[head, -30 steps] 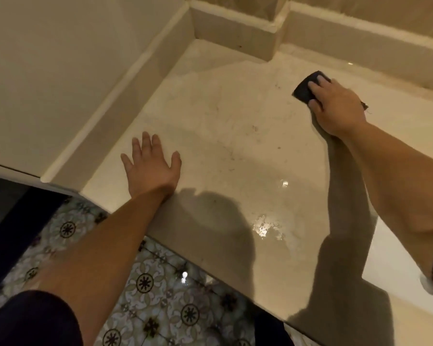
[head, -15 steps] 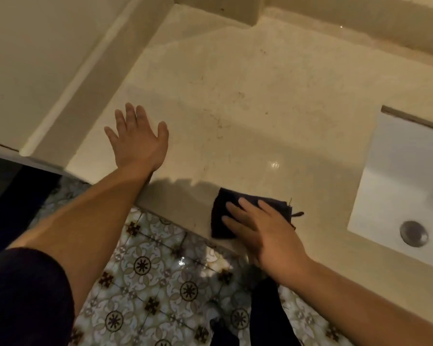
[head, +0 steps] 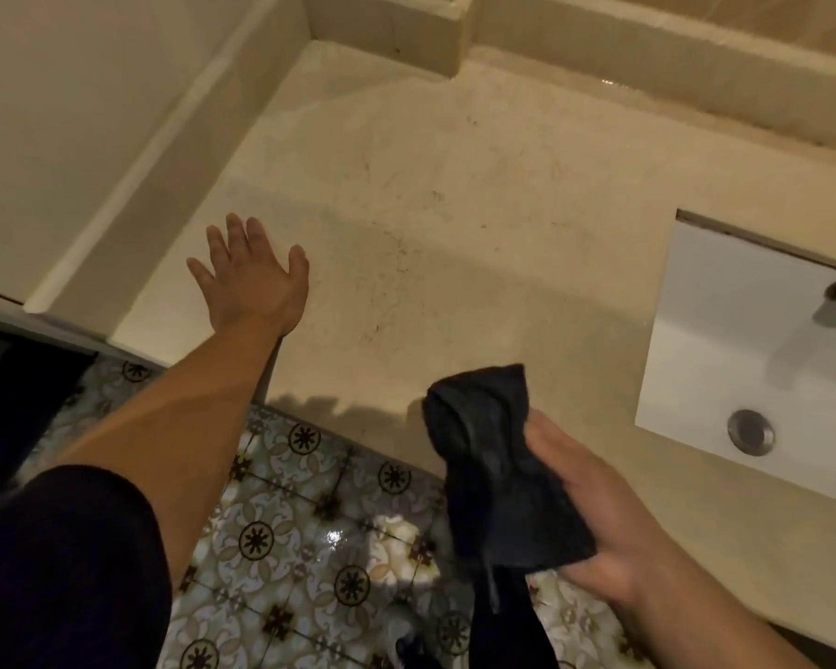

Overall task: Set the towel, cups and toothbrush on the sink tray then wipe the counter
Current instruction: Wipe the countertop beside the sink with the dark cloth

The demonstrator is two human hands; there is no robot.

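Note:
The beige stone counter (head: pixel 454 224) fills the middle of the head view. My left hand (head: pixel 254 277) lies flat on it near its front left corner, fingers spread, holding nothing. My right hand (head: pixel 594 523) is palm up at the counter's front edge and holds a dark cloth (head: pixel 498 475), which is bunched and lifted off the surface. No towel, cups, toothbrush or tray appear in the view.
A white sink (head: pixel 744 359) with a metal drain (head: pixel 751 433) is set into the counter at the right. A raised stone ledge (head: pixel 387 31) runs along the back and left wall. Patterned floor tiles (head: pixel 286 523) lie below the counter's front edge.
My right hand swept the cloth from the back of the counter to the front edge, then turned palm up and lifted it off. My left hand stayed flat.

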